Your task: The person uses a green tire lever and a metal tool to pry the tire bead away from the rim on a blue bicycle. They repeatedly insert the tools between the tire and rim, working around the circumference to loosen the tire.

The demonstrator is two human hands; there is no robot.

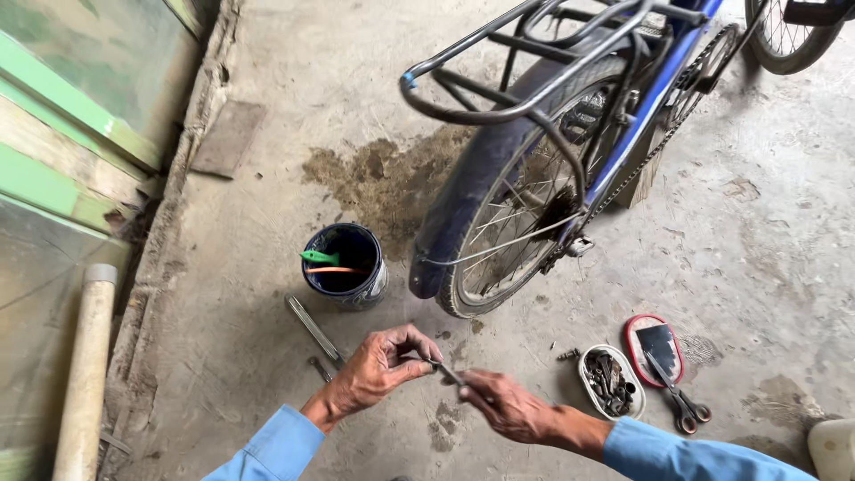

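Observation:
My left hand (376, 370) and my right hand (506, 407) meet low in the head view, above the concrete floor. Both pinch a small thin dark metal part (445, 369) between their fingertips, one hand at each end. I cannot tell what kind of part it is. Both arms wear light blue sleeves. Just beyond the hands stands the rear wheel (512, 223) of a blue bicycle with a dark mudguard, chain and a rear carrier rack (499, 80).
A dark blue can (346, 265) with a green-handled tool stands left of the wheel. A flat metal tool (313, 328) and a small wrench (320, 368) lie by my left hand. Right are an oval tin of bolts (611, 381), a red lid (655, 347), scissors (679, 401). A pale pipe (87, 374) leans left.

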